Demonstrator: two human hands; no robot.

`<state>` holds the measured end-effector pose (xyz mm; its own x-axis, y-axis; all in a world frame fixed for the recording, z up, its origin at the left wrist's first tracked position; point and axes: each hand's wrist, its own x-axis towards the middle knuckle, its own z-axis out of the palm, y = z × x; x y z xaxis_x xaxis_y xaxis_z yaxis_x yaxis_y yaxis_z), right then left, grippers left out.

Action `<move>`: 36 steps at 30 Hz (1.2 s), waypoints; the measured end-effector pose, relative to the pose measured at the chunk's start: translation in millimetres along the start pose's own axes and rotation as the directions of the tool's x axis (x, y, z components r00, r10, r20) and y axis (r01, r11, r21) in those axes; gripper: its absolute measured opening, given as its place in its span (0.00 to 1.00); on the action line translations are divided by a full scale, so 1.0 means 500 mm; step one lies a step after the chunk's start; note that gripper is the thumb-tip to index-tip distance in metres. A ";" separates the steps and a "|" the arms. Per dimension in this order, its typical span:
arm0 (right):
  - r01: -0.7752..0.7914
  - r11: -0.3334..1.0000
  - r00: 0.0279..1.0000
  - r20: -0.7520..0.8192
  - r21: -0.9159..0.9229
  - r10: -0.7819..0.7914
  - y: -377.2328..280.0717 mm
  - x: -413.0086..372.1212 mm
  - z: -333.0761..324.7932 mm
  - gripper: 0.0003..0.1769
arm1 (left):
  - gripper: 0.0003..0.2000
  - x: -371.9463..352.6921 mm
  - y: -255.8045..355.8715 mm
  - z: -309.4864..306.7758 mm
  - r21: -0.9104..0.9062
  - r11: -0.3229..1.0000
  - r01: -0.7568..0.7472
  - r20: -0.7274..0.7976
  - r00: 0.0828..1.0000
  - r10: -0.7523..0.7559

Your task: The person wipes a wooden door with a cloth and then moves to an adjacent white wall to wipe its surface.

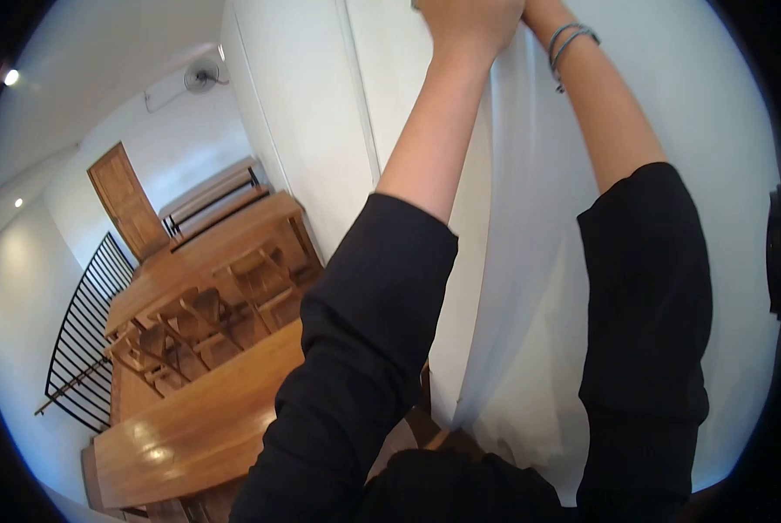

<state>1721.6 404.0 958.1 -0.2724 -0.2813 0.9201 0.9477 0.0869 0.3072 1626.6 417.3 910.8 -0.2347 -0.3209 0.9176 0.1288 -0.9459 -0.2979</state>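
Note:
Both my arms, in black sleeves, reach up along a white wall. At the top edge of the view is my left hand (pixel 473 24), its fingers cut off by the frame. Just right of it, close to or touching it, a small part of my right hand (pixel 540 10) shows, with the fingers out of sight. A grey-blue bracelet (pixel 557 57) circles my right wrist. Below the hands, a smooth white sheet-like surface (pixel 517 235) hangs between my forearms, with a long edge running down. Whether either hand grips it is hidden.
To the left stand a long wooden table (pixel 207 418) and another wooden table (pixel 207 261) with several wooden chairs (pixel 264 275). Farther back are a black railing (pixel 81 340), a wooden door (pixel 127 200) and a wall fan (pixel 201 77). A dark object (pixel 777 253) sits at the right edge.

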 end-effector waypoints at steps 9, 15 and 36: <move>-0.109 0.993 0.993 0.038 0.041 0.108 -0.048 -0.043 -0.041 0.37 | 0.30 -0.032 0.038 -0.025 -0.020 0.996 0.089 0.087 0.992 -0.087; -0.154 0.987 0.986 0.079 0.044 0.150 -0.076 -0.083 -0.068 0.36 | 0.29 -0.085 0.044 -0.034 -0.060 0.994 0.092 0.088 0.992 -0.086; -0.316 0.942 0.932 0.220 0.109 0.287 -0.321 -0.630 -0.270 0.34 | 0.28 -0.627 0.265 -0.254 0.004 0.981 0.192 0.320 0.929 -0.183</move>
<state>1677.9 349.6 586.3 -0.0185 -0.0268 0.9995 0.9612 0.2748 0.0251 1595.0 386.7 550.2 0.0668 -0.1094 0.9918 0.0849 -0.9897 -0.1149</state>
